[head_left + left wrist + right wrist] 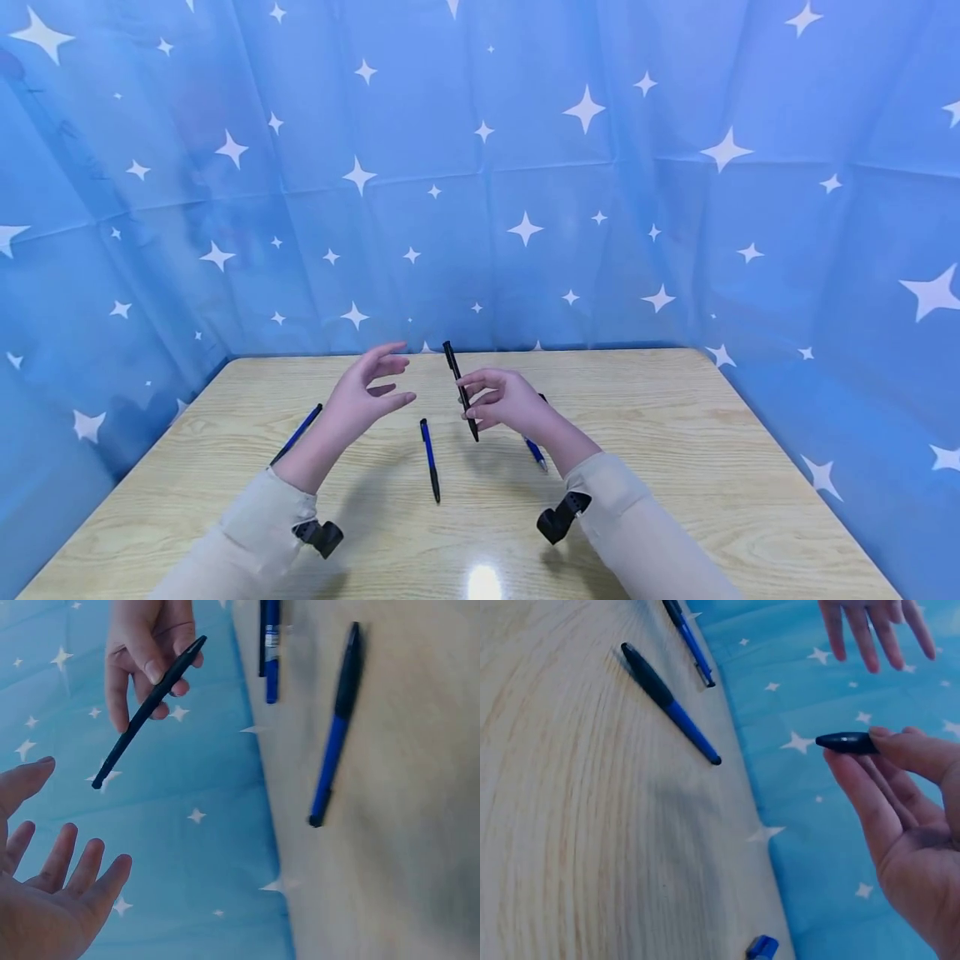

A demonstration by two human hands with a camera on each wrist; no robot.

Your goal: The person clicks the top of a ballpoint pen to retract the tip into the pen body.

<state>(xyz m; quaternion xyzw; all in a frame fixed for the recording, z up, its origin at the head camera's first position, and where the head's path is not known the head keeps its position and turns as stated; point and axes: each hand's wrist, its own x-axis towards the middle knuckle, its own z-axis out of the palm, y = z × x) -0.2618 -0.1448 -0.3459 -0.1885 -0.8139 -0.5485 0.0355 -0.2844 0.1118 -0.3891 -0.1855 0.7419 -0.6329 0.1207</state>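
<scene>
My right hand (504,398) pinches a black pen (452,364) between thumb and fingers, raised above the table with its tip slanting down. To its left my left hand (372,392) hovers with fingers spread and nothing in them, apart from the pen. The left wrist view shows the whole black pen (146,712) in the other hand's fingertips. A blue pen with a black grip (430,458) lies on the table between the two arms. Another blue and black pen (300,432) lies by the left forearm, which covers part of it.
Partly hidden by the right wrist, a blue pen (536,454) lies on the wooden table (637,392); a black end (543,397) shows beyond that wrist. A blue curtain with white stars (480,208) hangs along the table's far edge and sides.
</scene>
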